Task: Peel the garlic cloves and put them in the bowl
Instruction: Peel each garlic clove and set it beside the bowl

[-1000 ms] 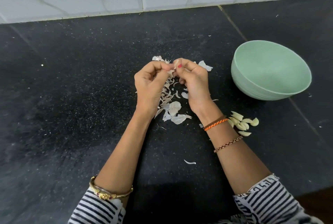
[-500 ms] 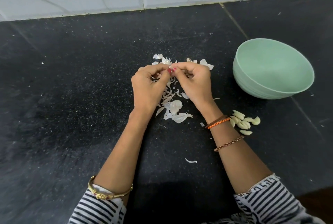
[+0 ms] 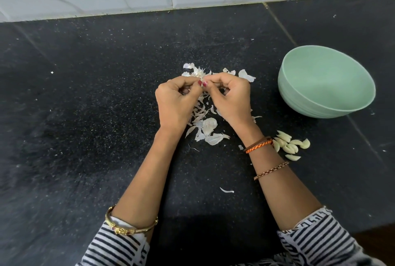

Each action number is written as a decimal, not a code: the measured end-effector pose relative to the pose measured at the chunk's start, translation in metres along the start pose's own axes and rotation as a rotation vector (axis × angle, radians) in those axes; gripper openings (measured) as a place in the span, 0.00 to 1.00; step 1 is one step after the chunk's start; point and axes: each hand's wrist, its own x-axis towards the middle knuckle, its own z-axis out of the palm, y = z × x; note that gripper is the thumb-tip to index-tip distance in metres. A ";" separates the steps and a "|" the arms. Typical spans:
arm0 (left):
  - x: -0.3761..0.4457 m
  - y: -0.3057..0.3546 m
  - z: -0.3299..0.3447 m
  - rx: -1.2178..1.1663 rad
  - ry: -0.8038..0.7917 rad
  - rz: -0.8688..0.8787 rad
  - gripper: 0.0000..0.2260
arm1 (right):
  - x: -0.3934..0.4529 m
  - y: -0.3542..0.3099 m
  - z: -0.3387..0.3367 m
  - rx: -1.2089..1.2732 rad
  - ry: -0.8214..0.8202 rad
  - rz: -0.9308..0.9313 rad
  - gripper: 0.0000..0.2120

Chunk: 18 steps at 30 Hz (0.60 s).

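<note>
Both hands (image 3: 177,103) (image 3: 232,96) dropped lower, fingertips pinching one clove (image 3: 202,78) together; bowl (image 3: 303,103) sits right of the right hand, nearer it.

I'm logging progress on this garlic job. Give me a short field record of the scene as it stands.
surface: black counter
bowl: green, right of the hands, nothing visible inside
peeled cloves: small heap on the counter, beside the right wrist
skins: scattered under and between the hands
left hand: pinches a clove piece at the fingertips
right hand: pinches the same piece
</note>
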 end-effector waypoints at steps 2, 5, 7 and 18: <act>-0.001 0.000 0.001 -0.048 0.000 -0.028 0.05 | 0.000 -0.001 0.000 0.030 0.005 0.004 0.04; -0.002 0.000 0.002 -0.096 -0.021 -0.032 0.05 | 0.001 -0.002 -0.001 0.061 0.022 0.003 0.04; -0.001 0.000 0.002 -0.105 -0.025 -0.054 0.04 | 0.001 -0.002 -0.001 0.066 0.022 0.004 0.04; -0.001 0.001 0.001 -0.117 0.000 -0.168 0.02 | -0.001 0.001 0.000 -0.036 -0.003 -0.042 0.06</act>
